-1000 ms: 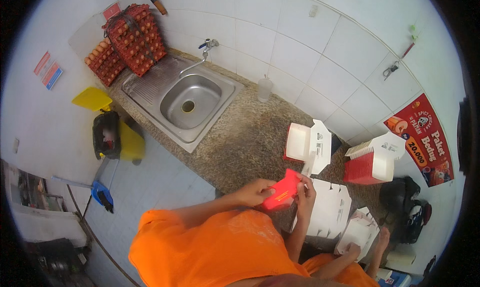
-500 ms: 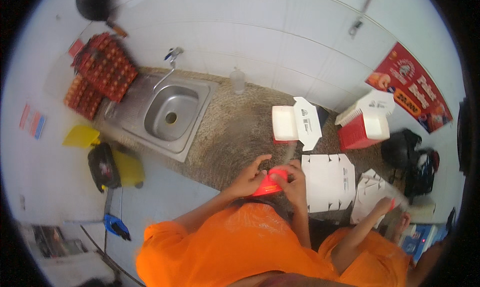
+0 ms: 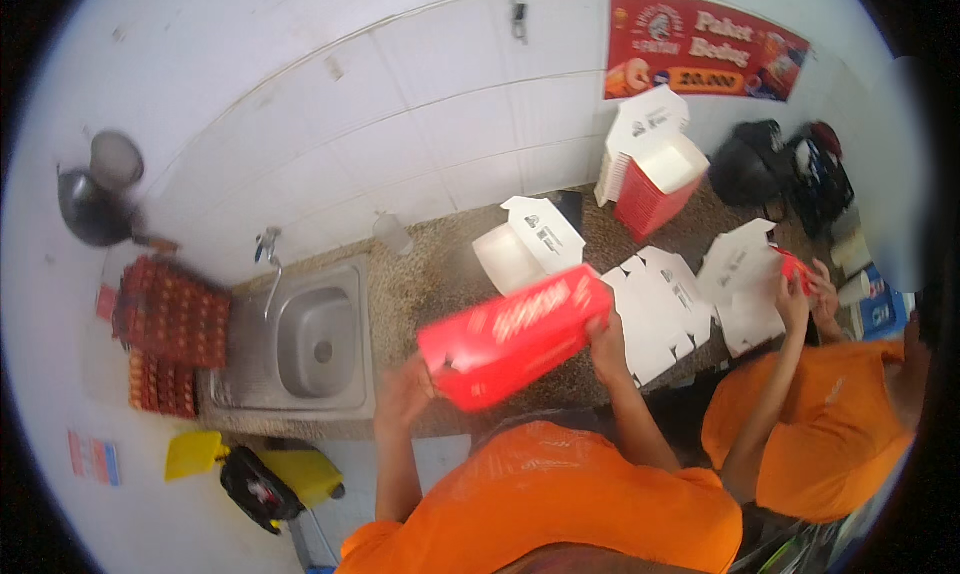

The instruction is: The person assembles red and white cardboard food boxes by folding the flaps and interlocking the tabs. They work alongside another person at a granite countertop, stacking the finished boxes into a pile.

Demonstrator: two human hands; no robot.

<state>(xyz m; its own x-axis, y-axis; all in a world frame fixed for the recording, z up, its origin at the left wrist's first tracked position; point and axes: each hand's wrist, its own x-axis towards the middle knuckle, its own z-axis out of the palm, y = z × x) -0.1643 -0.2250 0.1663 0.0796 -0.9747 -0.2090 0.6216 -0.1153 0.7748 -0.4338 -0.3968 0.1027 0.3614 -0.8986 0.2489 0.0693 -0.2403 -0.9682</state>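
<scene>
Nearest to us, our two hands hold one red carton (image 3: 515,336) up over the front edge of the tabletop (image 3: 440,284); it is long, flat-sided and tilted, its right end higher, with pale print along its face that is too blurred to make out. Our left hand (image 3: 405,394) grips the lower left end, fingers curled onto the carton, though motion blur hides just how they close. Our right hand (image 3: 605,339) clamps the upper right end, fingers pressed together against the edge.

Just beyond the carton, flat white box blanks (image 3: 660,309) lie spread on the speckled tabletop, and one white box (image 3: 525,244) stands open with its lid raised. To our right a co-worker in an orange shirt holds a small red piece (image 3: 795,269) in both hands, beside another white blank (image 3: 745,274).

Further back, against the tiled wall, one stack of red and white cartons (image 3: 650,169) leans, with dark bags (image 3: 790,164) near it. To the left we see one steel sink (image 3: 310,339) with a tap (image 3: 268,249), and two red egg trays (image 3: 165,324) beside it.

Farthest up, one red rectangular poster (image 3: 700,44) hangs on the wall, and a small red and blue label (image 3: 92,457) sits low on the left wall.
</scene>
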